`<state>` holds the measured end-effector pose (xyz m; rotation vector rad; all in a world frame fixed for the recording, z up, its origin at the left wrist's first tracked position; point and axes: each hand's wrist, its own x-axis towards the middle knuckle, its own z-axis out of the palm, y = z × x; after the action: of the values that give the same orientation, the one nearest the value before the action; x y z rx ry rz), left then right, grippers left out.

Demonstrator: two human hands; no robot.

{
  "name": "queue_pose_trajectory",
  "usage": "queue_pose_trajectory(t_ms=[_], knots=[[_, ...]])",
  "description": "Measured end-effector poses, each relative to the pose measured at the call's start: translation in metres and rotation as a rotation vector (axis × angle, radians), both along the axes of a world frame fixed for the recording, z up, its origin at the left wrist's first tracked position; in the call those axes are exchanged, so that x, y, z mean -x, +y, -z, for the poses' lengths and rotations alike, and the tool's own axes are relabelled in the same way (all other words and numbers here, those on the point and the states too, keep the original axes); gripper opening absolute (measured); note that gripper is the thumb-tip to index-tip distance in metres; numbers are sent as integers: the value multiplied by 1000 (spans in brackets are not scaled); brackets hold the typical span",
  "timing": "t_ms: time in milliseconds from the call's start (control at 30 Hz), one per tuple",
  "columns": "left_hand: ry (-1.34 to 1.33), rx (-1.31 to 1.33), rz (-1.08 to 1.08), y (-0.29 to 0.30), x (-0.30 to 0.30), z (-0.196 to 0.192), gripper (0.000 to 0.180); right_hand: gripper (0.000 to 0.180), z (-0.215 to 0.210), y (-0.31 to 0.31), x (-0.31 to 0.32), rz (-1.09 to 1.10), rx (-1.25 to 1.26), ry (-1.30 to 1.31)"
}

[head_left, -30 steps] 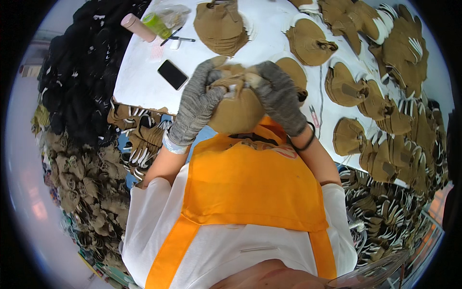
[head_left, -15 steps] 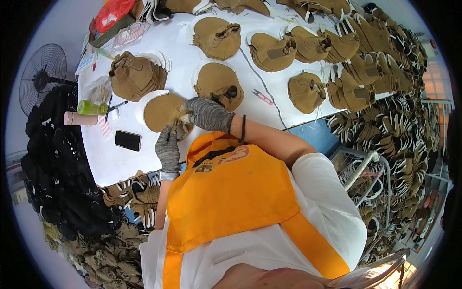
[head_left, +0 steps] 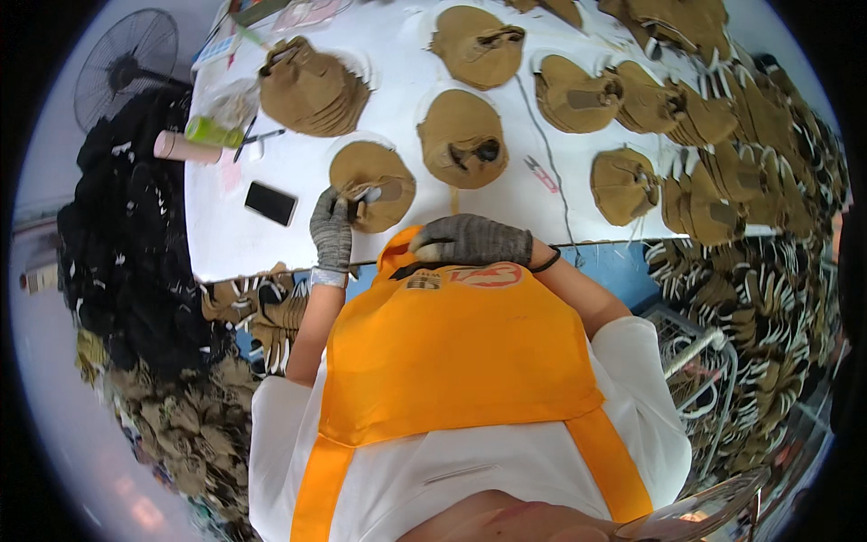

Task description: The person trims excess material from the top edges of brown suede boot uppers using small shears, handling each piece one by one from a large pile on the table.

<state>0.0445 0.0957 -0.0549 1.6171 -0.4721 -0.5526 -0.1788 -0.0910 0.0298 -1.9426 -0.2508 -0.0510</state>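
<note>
A brown shoe upper (head_left: 368,167) with a pale rim lies at the table's near edge, its opening toward me. My left hand (head_left: 332,233), in a grey knit glove, pinches its near left edge. Something small and pale shows inside the opening. My right hand (head_left: 477,240), gloved the same way, is apart from the upper, at the top of my orange apron (head_left: 452,361). Its fingers are curled together, and whatever they hold, if anything, is hidden. Just beyond sits another brown upper (head_left: 462,126) with a dark opening.
A nested stack of uppers (head_left: 312,88) stands back left. Phone (head_left: 271,203), pink bottle (head_left: 185,148) and green container (head_left: 213,132) lie on the left. Pink-handled thread snips (head_left: 542,174) lie beside a dark cord (head_left: 547,144). More uppers crowd the right; a fan (head_left: 126,70) stands far left.
My right hand has left the upper and moved right and back to my apron. My left hand stays on the upper, which now lies flatter and turned. The whole view has shifted.
</note>
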Motion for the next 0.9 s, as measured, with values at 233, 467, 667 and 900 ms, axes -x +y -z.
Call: queue_pose_trajectory(t_ms=[233,467,667,900], knots=[[-107,-346,72,10,9,19,31,29,11,-4,13,379,-357,329],[88,-197,-12,11,13,18,38,32,10,4,9,322,-360,565],[-181,-17,94,12,54,-72,36,38,-32,8,-15,233,-1084,315],[779,456,-1,5,94,-111,54,38,-53,28,-69,-40,-544,46]])
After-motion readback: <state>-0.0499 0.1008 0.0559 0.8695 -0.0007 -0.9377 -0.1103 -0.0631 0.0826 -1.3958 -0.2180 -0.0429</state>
